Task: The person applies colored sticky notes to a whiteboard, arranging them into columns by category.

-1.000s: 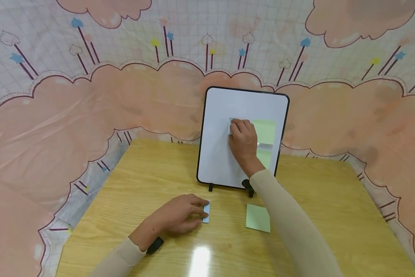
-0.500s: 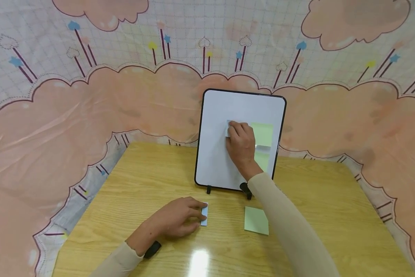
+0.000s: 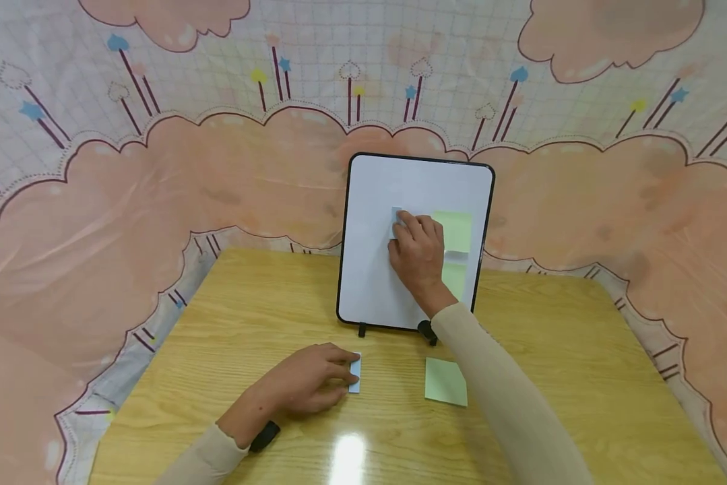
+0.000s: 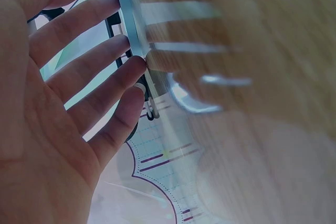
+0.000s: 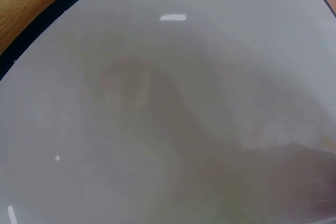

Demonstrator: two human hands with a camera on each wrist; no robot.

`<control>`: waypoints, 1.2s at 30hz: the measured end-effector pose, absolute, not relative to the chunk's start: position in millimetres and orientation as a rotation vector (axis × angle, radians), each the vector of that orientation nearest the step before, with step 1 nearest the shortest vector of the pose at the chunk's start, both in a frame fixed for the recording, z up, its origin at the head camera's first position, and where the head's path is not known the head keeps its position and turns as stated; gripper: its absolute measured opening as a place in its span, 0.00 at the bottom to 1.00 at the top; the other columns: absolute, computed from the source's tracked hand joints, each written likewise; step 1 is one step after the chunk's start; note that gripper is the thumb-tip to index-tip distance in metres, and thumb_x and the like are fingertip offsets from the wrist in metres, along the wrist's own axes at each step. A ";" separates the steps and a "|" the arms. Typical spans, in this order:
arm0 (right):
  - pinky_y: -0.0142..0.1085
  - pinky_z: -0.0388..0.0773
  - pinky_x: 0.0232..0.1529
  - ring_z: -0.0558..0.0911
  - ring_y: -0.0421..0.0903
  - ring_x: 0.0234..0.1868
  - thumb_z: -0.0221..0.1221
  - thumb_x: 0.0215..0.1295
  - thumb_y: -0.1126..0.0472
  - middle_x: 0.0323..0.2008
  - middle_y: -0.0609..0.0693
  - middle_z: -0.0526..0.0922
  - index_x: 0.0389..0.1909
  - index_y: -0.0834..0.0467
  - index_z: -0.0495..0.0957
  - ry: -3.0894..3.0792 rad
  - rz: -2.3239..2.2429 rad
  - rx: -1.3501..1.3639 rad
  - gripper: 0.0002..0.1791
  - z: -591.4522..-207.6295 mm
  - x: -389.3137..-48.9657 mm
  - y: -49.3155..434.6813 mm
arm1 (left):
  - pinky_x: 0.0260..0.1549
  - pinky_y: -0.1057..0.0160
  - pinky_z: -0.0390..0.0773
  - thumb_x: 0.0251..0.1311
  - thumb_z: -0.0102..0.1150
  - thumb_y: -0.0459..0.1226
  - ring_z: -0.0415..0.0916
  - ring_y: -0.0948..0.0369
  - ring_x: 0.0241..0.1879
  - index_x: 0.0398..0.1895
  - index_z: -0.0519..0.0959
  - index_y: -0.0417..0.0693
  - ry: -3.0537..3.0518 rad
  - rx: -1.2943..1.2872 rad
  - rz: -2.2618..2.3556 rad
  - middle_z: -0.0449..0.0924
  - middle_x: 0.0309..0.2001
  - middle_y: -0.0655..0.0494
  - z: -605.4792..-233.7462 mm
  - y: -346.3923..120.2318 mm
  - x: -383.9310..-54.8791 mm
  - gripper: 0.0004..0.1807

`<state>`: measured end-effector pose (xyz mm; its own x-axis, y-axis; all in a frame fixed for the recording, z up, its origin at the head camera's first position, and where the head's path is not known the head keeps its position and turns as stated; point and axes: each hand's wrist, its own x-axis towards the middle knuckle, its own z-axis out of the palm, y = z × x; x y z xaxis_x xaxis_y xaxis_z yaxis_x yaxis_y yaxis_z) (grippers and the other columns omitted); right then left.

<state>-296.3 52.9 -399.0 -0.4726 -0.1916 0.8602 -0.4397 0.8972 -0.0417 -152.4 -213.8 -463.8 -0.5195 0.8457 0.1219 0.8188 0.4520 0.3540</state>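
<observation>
In the head view, the fingers of the right hand [image 3: 418, 254], earlier bunched at the pale blue note [image 3: 394, 225] on the whiteboard [image 3: 368, 276], now spread slightly apart. The whole scene sits a little further left than a second ago.

Head view looks down; closer wrist views seemingly share its whiteboard [image 3: 369, 263].

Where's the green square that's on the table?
In the head view, the green square lies on the table before the whiteboard, just left of the right sleeve.
</observation>
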 end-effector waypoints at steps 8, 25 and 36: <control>0.50 0.73 0.58 0.79 0.56 0.54 0.65 0.66 0.63 0.61 0.55 0.85 0.46 0.63 0.89 -2.116 0.260 0.465 0.12 -400.2 -295.1 53.5 | 0.67 0.51 0.76 0.74 0.61 0.40 0.76 0.55 0.68 0.58 0.89 0.56 2.615 1.496 0.565 0.78 0.70 0.53 -463.1 -214.0 -155.7 0.14; 0.51 0.71 0.61 0.77 0.57 0.58 0.64 0.69 0.55 0.67 0.56 0.80 0.62 0.64 0.84 -2.204 0.192 0.470 0.26 -410.9 -283.0 54.8 | 0.67 0.51 0.76 0.74 0.61 0.42 0.75 0.56 0.68 0.57 0.89 0.59 2.599 1.446 0.579 0.78 0.70 0.56 -467.2 -216.0 -154.1 0.14; 0.51 0.72 0.59 0.77 0.57 0.57 0.64 0.67 0.59 0.67 0.56 0.80 0.63 0.64 0.84 -2.173 0.188 0.486 0.25 -415.1 -280.7 57.9 | 0.66 0.52 0.77 0.72 0.63 0.41 0.76 0.57 0.67 0.56 0.90 0.57 2.590 1.469 0.613 0.78 0.69 0.55 -466.4 -213.1 -156.0 0.14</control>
<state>-280.7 57.9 -415.1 -0.5396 -0.2755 0.7956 -0.4078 0.9122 0.0393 -156.0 -213.1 -466.4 -0.5289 0.8418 0.1080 0.8007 0.4529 0.3921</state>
